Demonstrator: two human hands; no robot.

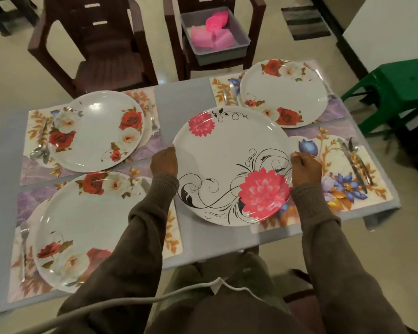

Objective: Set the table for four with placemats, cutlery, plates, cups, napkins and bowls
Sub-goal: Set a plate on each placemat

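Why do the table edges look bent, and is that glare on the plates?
Head view: the wide-angle lens bows the table edges; ceiling light glares off the far-left plate; the picture is soft overall, and blurrier toward the sleeves at the bottom.

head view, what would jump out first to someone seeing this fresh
The big plate with pink flowers, held at its rims by the left hand and right hand above the near right placemat. Then the three rose plates already on the other mats, and the grey tub on a far chair.
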